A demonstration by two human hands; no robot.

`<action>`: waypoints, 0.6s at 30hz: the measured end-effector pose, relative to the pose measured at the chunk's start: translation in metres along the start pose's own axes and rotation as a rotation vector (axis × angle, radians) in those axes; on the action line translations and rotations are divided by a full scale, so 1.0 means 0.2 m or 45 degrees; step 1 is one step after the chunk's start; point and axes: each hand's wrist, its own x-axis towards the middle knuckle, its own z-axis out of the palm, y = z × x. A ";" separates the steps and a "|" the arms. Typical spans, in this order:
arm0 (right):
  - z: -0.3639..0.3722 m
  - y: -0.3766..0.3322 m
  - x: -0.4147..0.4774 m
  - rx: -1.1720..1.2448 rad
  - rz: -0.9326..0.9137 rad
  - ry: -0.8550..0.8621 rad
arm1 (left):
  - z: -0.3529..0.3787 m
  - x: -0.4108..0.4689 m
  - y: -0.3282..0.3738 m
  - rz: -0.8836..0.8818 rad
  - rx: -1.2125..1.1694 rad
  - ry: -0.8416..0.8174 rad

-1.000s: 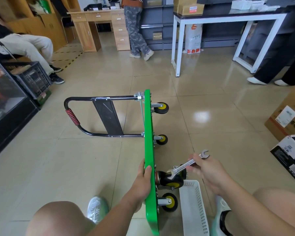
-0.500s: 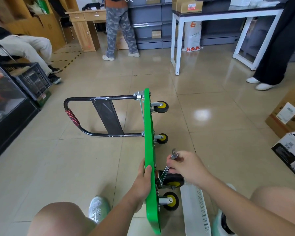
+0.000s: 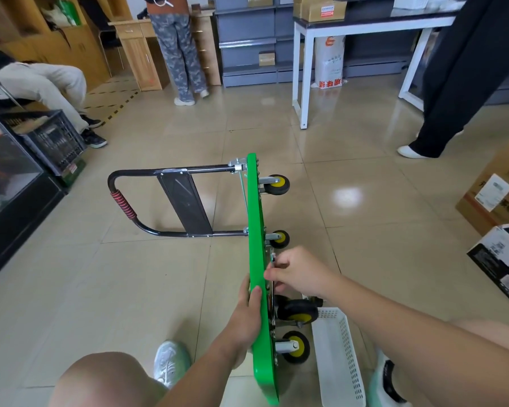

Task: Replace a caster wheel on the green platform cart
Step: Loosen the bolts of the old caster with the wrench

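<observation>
Green platform cart (image 3: 254, 218) is tipped onto its long edge on the floor tiles, deck vertical, underside facing my right. I judge it stiff and fairly heavy, and tippy on that narrow edge. The paint looks slick, so take hold on the upper rim, close to the work.

The black handle (image 3: 124, 201) is folded out flat on the deck's left side. It acts as a prop, not a grab point.

A white basket (image 3: 338, 356) sits on the floor just right of the deck's near end, good for loose hardware.

The caster wheel (image 3: 297, 311) is on the deck's underside near my end: black tyre, yellow hub, metal fork. It probably swivels, so I'd hold the fork or plate, not the tyre. It's heavy enough to drop once its bolts are out. Three more casters are on the same face, two at the far end and one nearest me.

My left hand (image 3: 249, 315) is on the deck's top rim beside that caster, fingers wrapped over the edge, clamped on it and steadying.

My right hand (image 3: 299, 273) is against the underside just beyond the caster, fingers curled tight on the wrench (image 3: 273, 257). Only a silver sliver shows, and I can't tell whether its head is seated on a bolt. The wrench is thin, rigid steel, so slip risk is at the bolt.
</observation>
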 end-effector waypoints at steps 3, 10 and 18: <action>0.04 0.00 0.03 -0.089 0.006 0.025 | 0.00 0.00 0.00 -0.007 0.011 0.002; 0.07 0.00 0.05 -0.072 0.033 0.070 | -0.01 0.00 0.01 -0.008 0.022 0.004; 0.11 0.00 0.04 -0.040 0.018 0.065 | -0.01 -0.01 0.02 -0.008 0.026 -0.008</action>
